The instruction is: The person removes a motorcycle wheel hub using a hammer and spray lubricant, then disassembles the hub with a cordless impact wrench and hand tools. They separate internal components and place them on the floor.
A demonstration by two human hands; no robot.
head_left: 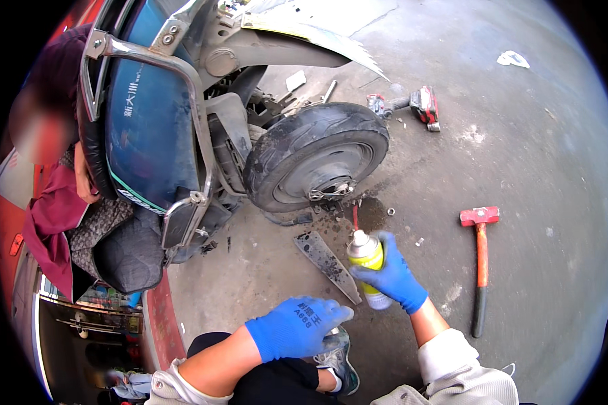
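Observation:
My right hand [395, 275], in a blue work glove, is wrapped round a yellow and white spray can [367, 254]. A thin red straw on its nozzle points at the hub of a scooter wheel [304, 131]. The wheel has a dusty black tyre, and wet dark marks lie on the ground below the hub. Over my shoe, my left hand [296, 329], in a matching glove, is closed with its fingers bent down; what they hold, if anything, is hidden. A long grey plate [326, 266], speckled with wet spots, lies between the wheel and my hands.
A blue scooter [152, 121] rests on its side at the left, a person's hand [86, 179] near its seat. A red-headed sledgehammer [480, 270] lies to the right. Beyond the wheel is a red and black cordless power tool [422, 108]. A loose nut [390, 212] sits near the can.

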